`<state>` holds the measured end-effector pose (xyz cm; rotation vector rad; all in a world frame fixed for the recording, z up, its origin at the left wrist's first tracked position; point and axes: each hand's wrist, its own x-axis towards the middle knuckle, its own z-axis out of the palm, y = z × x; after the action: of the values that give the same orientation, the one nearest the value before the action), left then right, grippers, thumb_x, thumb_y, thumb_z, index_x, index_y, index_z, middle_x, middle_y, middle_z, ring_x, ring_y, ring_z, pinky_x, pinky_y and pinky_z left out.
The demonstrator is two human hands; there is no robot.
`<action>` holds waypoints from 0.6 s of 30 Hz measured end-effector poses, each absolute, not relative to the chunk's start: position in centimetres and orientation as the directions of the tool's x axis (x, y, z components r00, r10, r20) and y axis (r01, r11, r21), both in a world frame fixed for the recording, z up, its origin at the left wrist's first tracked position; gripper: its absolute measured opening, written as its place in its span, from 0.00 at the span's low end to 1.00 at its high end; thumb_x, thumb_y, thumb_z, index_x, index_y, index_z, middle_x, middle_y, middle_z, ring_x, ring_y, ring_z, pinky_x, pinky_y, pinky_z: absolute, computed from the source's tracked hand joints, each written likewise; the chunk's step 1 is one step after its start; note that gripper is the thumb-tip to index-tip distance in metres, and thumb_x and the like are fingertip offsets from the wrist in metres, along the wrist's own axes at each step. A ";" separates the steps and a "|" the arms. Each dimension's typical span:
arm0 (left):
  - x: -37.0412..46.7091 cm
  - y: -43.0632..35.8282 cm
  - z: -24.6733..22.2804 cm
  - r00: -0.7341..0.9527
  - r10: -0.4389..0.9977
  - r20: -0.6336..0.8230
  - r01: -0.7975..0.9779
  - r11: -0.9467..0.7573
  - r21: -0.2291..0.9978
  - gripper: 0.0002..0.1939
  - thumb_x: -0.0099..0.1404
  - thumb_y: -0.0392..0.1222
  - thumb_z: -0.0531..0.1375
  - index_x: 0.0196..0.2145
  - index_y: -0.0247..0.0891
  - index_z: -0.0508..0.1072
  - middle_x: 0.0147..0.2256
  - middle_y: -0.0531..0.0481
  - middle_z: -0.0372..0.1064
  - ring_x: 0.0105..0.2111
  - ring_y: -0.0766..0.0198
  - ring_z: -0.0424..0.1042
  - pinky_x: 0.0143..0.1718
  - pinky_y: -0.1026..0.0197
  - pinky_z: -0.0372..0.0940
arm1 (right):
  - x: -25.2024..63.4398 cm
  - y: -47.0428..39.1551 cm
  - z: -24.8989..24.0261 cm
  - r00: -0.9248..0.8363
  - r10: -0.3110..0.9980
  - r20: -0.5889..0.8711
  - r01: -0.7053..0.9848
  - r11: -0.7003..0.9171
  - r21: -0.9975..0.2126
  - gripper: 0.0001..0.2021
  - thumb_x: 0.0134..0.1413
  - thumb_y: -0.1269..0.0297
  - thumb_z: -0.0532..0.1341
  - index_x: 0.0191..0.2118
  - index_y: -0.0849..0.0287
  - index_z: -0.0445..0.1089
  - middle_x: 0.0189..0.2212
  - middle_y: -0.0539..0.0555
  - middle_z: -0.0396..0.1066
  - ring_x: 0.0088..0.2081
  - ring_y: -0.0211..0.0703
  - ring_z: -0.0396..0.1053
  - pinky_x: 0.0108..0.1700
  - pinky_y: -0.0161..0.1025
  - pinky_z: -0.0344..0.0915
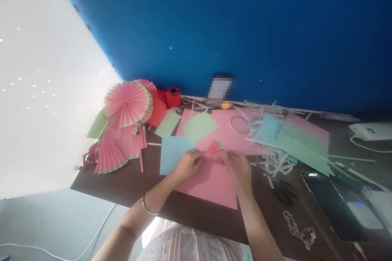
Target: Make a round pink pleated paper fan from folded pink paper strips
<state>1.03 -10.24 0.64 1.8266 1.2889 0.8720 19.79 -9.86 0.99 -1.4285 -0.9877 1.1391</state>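
A pale cloth top is closest. Left sits a big, round pink paper fan. The left hand pinches a small pink, green-edged paper fan over a pink paper sheet; the right hand pinches its other side, probably so the folds can't pop open.

A: what's the room like?
B: deep blue wall across the top, few pale specks on it. whitish surface fills the left side, dotted with bright spots
A: and lower down?
B: dark brown table through the middle, greyish floor lower left. left's way brighter, far right's dim tbh
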 end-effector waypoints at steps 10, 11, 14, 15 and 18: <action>1.1 -10.3 1.1 0.297 0.950 0.101 0.425 -0.226 0.877 0.14 0.64 0.37 0.51 0.41 0.35 0.74 0.31 0.47 0.68 0.31 0.63 0.67 0.35 0.62 0.63 | 18.8 -10.4 2.4 0.247 0.954 -0.170 -0.066 -0.158 -0.985 0.15 0.43 0.56 0.67 0.33 0.58 0.66 0.28 0.54 0.74 0.31 0.45 0.74 0.36 0.45 0.73; 1.0 -10.2 1.1 0.301 0.948 0.103 0.422 -0.229 0.877 0.14 0.65 0.37 0.50 0.41 0.35 0.74 0.31 0.47 0.67 0.31 0.64 0.67 0.35 0.62 0.63 | 18.8 -10.4 2.3 0.244 0.956 -0.166 -0.073 -0.153 -0.986 0.14 0.43 0.57 0.67 0.33 0.58 0.65 0.27 0.53 0.74 0.30 0.45 0.75 0.36 0.45 0.73; 1.0 -10.2 0.9 0.300 0.947 0.112 0.419 -0.236 0.877 0.14 0.65 0.39 0.50 0.41 0.36 0.74 0.30 0.48 0.66 0.30 0.64 0.66 0.34 0.63 0.62 | 19.0 -10.2 2.1 0.246 0.958 -0.147 -0.063 -0.135 -0.989 0.13 0.43 0.59 0.67 0.32 0.59 0.66 0.26 0.52 0.74 0.29 0.43 0.74 0.36 0.44 0.73; 1.0 -10.2 0.8 0.299 0.948 0.113 0.422 -0.238 0.875 0.14 0.66 0.40 0.50 0.40 0.35 0.74 0.29 0.48 0.66 0.29 0.64 0.66 0.33 0.63 0.62 | 19.0 -10.2 2.0 0.249 0.959 -0.135 -0.058 -0.124 -0.991 0.12 0.43 0.59 0.67 0.32 0.59 0.66 0.25 0.52 0.74 0.28 0.43 0.74 0.35 0.44 0.73; 1.1 -10.2 0.8 0.285 0.951 0.123 0.427 -0.241 0.872 0.14 0.66 0.41 0.50 0.37 0.35 0.75 0.28 0.49 0.65 0.29 0.64 0.65 0.33 0.63 0.61 | 19.2 -10.3 2.1 0.257 0.964 -0.064 0.006 -0.068 -0.998 0.11 0.44 0.59 0.67 0.31 0.58 0.66 0.24 0.51 0.74 0.27 0.43 0.74 0.34 0.43 0.73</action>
<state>1.08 -10.16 0.76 1.8078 1.2450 0.8876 19.18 -10.29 2.14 -1.3796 -0.9936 1.0552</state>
